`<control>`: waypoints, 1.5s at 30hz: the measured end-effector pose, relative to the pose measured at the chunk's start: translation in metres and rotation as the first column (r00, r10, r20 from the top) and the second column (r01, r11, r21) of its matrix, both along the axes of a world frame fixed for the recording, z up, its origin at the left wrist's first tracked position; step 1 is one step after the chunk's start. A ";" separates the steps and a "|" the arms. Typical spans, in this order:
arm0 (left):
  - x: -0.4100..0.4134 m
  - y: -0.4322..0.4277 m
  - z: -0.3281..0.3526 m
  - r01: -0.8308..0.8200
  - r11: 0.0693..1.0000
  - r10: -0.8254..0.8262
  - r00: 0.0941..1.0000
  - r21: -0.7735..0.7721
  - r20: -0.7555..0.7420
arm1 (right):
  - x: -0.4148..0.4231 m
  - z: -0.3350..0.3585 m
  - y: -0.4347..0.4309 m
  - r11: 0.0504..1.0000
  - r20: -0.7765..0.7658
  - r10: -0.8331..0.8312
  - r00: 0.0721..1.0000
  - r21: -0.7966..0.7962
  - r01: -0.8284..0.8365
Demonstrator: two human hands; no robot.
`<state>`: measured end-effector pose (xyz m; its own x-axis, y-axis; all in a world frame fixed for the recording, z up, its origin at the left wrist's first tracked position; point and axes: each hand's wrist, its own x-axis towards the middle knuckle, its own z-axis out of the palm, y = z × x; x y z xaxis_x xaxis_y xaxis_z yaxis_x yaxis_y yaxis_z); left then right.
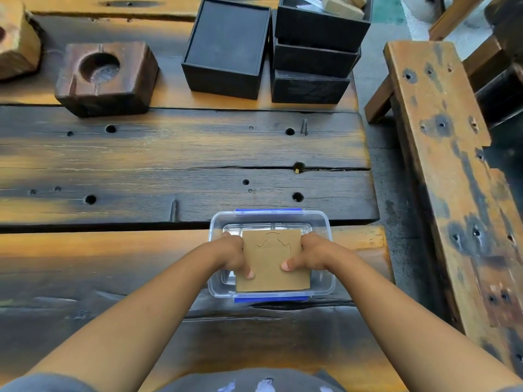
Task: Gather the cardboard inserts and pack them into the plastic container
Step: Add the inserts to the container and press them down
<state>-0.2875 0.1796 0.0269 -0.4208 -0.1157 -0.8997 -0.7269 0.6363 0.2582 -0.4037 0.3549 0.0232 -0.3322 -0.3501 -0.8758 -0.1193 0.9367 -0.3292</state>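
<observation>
A clear plastic container [325,222] with blue clips stands on the wooden table close to me. Over its opening I hold a brown cardboard insert [271,258] with a cut-out outline in it. My left hand [233,254] grips its left edge and my right hand [308,254] its right edge, thumbs on top. The insert lies nearly flat and reaches past the container's near rim. More brown cardboard inserts [343,5] stick out of the top black box at the far right.
An open black box [226,46] and a stack of black boxes [314,60] stand at the table's far side. Wooden blocks [106,77] with round hollows sit at the far left. A wooden bench [447,165] runs along the right, across a gap.
</observation>
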 end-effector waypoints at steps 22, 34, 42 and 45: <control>0.027 0.005 0.003 -0.192 0.966 0.214 0.969 0.173 -0.119 | 0.022 0.003 0.015 0.992 -0.003 -0.107 0.994 -0.073 0.106; 0.029 0.005 0.000 -0.303 0.938 0.325 0.938 0.171 -0.121 | 0.026 -0.003 0.013 0.994 -0.153 0.041 0.987 -0.090 -0.055; 0.038 0.018 0.000 -0.250 0.968 0.233 0.939 -0.037 -0.251 | 0.044 -0.006 0.031 0.968 -0.315 -0.032 0.949 -0.245 -0.048; 0.041 0.023 -0.001 -0.229 0.970 0.201 0.942 -0.077 -0.270 | 0.046 -0.008 0.036 0.963 -0.355 -0.018 0.935 -0.257 -0.079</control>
<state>-0.2466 0.2030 0.0261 -0.5914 -0.3172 -0.7414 -0.7667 0.5060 0.3951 -0.3582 0.3909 0.0151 -0.5865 -0.5662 -0.5792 -0.2999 0.8161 -0.4940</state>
